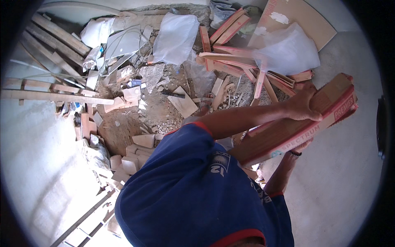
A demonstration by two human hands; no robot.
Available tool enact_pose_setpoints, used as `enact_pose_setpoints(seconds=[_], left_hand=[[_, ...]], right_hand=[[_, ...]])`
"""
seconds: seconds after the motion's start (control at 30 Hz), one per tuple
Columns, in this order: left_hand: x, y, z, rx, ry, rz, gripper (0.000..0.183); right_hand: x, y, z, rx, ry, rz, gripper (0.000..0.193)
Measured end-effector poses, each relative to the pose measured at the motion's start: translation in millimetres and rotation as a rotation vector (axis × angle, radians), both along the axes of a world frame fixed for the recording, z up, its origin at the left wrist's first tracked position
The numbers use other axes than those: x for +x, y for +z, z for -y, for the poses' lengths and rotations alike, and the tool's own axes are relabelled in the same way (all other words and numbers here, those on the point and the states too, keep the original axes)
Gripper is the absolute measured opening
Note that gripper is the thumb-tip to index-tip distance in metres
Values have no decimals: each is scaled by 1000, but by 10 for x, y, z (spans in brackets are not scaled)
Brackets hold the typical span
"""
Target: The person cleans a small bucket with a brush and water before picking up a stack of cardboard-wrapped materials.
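Note:
A long brown cardboard carton [284, 136] with a red and white printed side slants across the right of the view, its layered far end at the upper right. My left hand [305, 106] is closed over its upper edge, the thumb lying across the top face. Below the printed side, my right hand [303, 146], with a dark band at the wrist, grips the lower edge. Part of that hand is hidden behind the carton. The carton's near end runs in front of my blue shirt [185, 185].
More red-edged cardboard strips [263, 78] lie piled ahead, beside a translucent plastic sheet [288, 49] and a big cardboard sheet [296, 20]. Wooden planks [57, 96] jut in from the left. Broken tiles [183, 103] and rubble cover the floor near a sandalled foot [205, 103]. A pale wall [341, 173] stands right.

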State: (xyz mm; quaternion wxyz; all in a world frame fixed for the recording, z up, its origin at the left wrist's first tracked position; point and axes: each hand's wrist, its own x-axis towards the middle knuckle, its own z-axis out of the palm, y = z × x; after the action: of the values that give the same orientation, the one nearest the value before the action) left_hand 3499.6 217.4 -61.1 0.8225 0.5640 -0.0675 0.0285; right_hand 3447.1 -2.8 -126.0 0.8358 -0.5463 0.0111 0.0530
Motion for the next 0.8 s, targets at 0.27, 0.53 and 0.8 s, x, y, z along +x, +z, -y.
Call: enact_pose_setpoints(seconds=[0.27, 0.53, 0.8], left_hand=[[-633, -8, -16, 251, -90, 28, 130], [-641, 115, -278, 148, -258, -73, 128], [-524, 159, -420, 50, -250, -82, 123]], right_hand=[[244, 413, 73, -248, -90, 177, 78], [228, 513, -217, -259, -75, 169, 77], [293, 637, -365, -262, -58, 157, 76]])
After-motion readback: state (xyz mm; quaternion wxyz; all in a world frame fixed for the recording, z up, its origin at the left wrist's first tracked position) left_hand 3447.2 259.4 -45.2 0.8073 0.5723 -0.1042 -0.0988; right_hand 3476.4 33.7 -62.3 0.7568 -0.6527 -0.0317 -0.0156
